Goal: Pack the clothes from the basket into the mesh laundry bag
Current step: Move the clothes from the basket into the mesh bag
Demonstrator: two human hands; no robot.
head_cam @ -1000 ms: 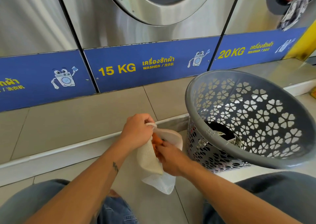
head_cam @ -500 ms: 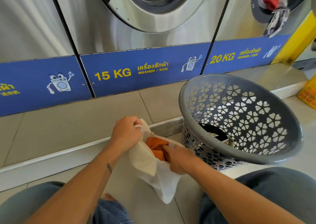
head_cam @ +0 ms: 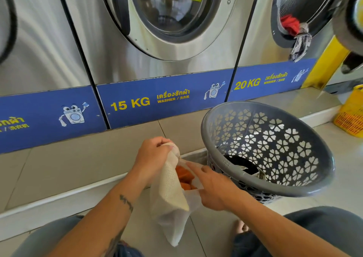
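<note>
A white mesh laundry bag (head_cam: 170,194) hangs above the tiled floor in front of my knees. My left hand (head_cam: 152,154) is shut on the top edge of its mouth. An orange garment (head_cam: 183,176) sits inside the open mouth. My right hand (head_cam: 214,186) grips the right side of the bag's mouth, with the index finger stretched toward the opening. A grey plastic basket (head_cam: 318,152) with flower-shaped holes stands tilted toward me at the right. A dark garment (head_cam: 242,163) with a white label lies at its bottom.
Steel washing machines line the back, with a blue band marked 15 KG (head_cam: 130,104) and 20 KG. A raised tiled step (head_cam: 78,152) runs below them. Red and patterned clothes (head_cam: 294,34) hang from the open right-hand drum. A yellow basket (head_cam: 351,117) stands far right.
My right hand has come out of the bag's mouth and now holds its right edge; the orange garment lies deeper in the bag. The view has tilted up and shows more of the washers.
</note>
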